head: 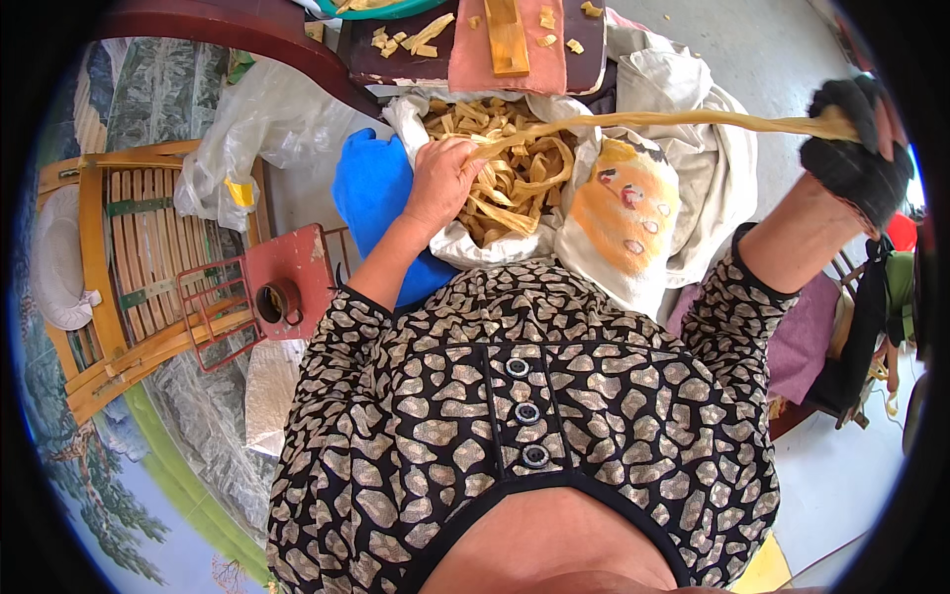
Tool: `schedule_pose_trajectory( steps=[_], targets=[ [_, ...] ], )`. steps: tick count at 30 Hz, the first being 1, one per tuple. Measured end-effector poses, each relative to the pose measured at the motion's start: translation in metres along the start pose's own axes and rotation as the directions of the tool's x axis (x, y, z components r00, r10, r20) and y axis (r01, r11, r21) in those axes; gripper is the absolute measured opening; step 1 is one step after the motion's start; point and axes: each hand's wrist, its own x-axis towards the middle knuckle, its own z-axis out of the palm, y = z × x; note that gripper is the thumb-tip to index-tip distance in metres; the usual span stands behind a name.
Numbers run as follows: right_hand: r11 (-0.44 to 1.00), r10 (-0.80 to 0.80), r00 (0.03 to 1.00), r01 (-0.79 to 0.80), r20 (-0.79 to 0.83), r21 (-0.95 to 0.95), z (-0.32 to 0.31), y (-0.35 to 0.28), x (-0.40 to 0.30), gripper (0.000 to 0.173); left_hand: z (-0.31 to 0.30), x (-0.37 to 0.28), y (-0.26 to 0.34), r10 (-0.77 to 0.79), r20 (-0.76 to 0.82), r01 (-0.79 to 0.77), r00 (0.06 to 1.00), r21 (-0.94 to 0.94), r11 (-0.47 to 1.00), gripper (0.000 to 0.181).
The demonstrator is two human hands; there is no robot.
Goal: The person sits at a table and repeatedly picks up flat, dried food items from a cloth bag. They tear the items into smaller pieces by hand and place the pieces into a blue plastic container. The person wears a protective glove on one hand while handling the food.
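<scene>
My left hand (pixel 441 182), bare, is closed on one end of a long, flat, tan strip (pixel 653 119), perhaps dried plant fibre. The strip is drawn out nearly straight to the right. At its other end my right hand (pixel 857 145), in a black fingerless glove, grips it; this hand is slightly blurred and raised at the far right. Under my left hand a white woven sack (pixel 482 252) stands with its mouth rolled back, full of tan coiled strips (pixel 531 185). Past the sack, a wooden block (pixel 507 44) lies on a pink cloth (pixel 545 74) over a dark board.
Cut pieces (pixel 427 37) lie on the dark board (pixel 371 67). A blue cloth (pixel 367 178) and a patterned towel (pixel 627 208) flank the sack. At left, a mug (pixel 278 301) rests on a red stool (pixel 297 256), beside a folding bamboo chair (pixel 96 260). Purple fabric (pixel 801 341) lies at right.
</scene>
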Motion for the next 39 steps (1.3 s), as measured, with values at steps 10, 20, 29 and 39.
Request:
schedule_pose_trajectory(
  steps=[10,20,29,39],
  targets=[
    [0.807,-0.054,0.947,-0.145,-0.317,-0.572,0.045,0.195,-0.084,0.015,-0.024,0.025,0.065,0.049,-0.088,-0.054,0.995,-0.046,0.998,0.048],
    [-0.009,0.412,0.808,0.465,0.421,-0.885,0.031,0.237,-0.141,0.053,-0.049,0.021,0.090,-0.256,0.612,0.592,0.748,-0.790,-0.161,0.043],
    [-0.102,0.130,0.888,0.455,0.441,-0.885,0.042,0.201,-0.098,0.035,-0.036,0.017,0.100,-0.178,0.734,0.705,0.656,-0.679,-0.203,0.052],
    [0.307,0.272,0.961,-0.125,-0.039,-0.943,0.043,0.233,-0.134,0.015,-0.042,0.025,0.083,-0.172,0.629,0.544,0.758,-0.756,-0.365,0.022]
  ],
)
